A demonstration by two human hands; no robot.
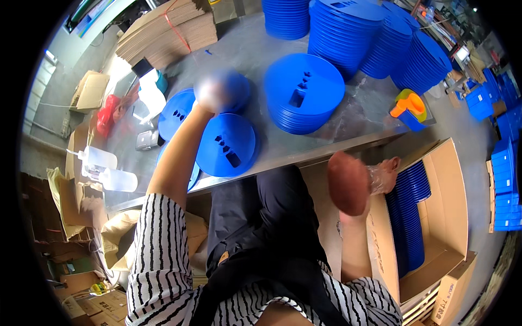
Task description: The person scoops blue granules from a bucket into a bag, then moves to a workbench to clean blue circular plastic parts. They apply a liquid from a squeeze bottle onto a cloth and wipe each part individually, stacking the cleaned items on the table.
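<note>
My left hand [209,92] is blurred over the metal table [359,117], gripping the rim of a blurred blue disc [235,89]. Just below it lies another blue disc [225,145] with cut-out slots, and a low stack of the same discs [304,92] stands to the right. My right hand [348,183], in a reddish-brown glove, hangs below the table edge at the open cardboard box [451,206]. It is closed on a crumpled piece of clear plastic [384,176]. Blue discs [410,217] stand on edge in a row inside the box.
Tall stacks of blue discs [375,32] fill the table's far side. An orange and blue tape dispenser [409,107] sits at the right edge. Flat cardboard sheets [163,32] lie far left, two clear squeeze bottles [109,171] near left. Blue crates [503,179] line the right.
</note>
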